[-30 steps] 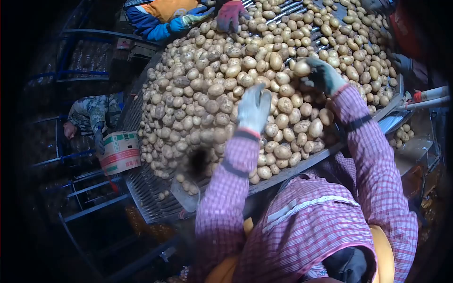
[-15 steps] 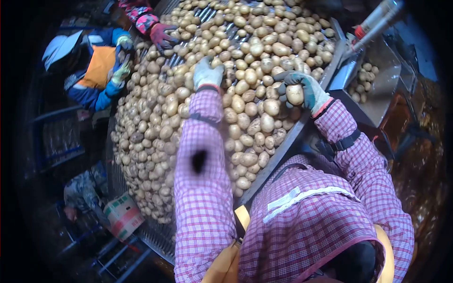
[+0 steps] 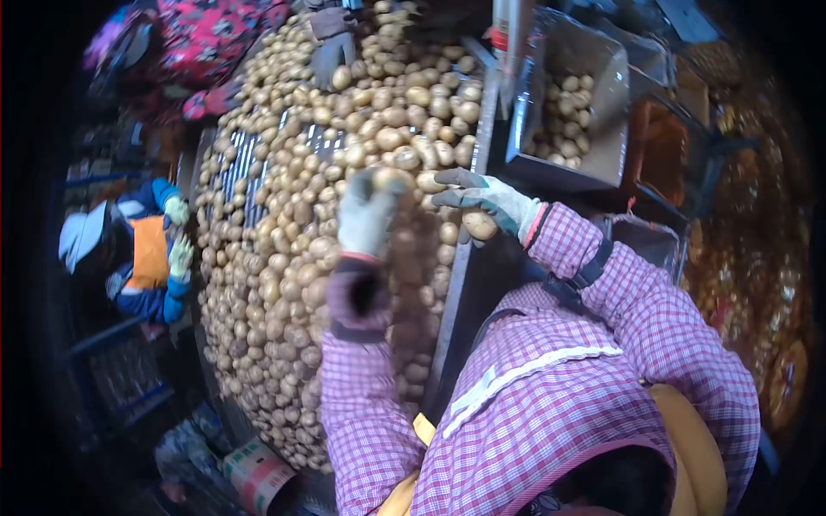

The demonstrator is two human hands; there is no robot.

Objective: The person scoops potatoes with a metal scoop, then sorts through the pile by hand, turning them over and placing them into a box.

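Many potatoes (image 3: 292, 292) cover a wide roller conveyor. My left hand (image 3: 368, 215), in a pale work glove and somewhat blurred, is over the potatoes, its fingers closed round a potato (image 3: 391, 179). My right hand (image 3: 490, 205), in a white and grey glove, is above the conveyor's metal side rail (image 3: 463, 284). A potato (image 3: 478, 225) is held against its palm by the lower fingers, while the upper fingers stretch left beside another potato (image 3: 428, 181).
A metal chute (image 3: 607, 103) holding potatoes stands right of the rail, near an orange bin (image 3: 661, 155). A co-worker in an orange apron (image 3: 148, 249) is at left; another in pink (image 3: 211, 43) is at upper left. A third person's gloved hand (image 3: 329, 58) reaches in at the top.
The view has turned, so the chute and co-workers appear shifted. My left hand now has a potato in its fingers. My right hand still holds a potato and is now over the side rail.
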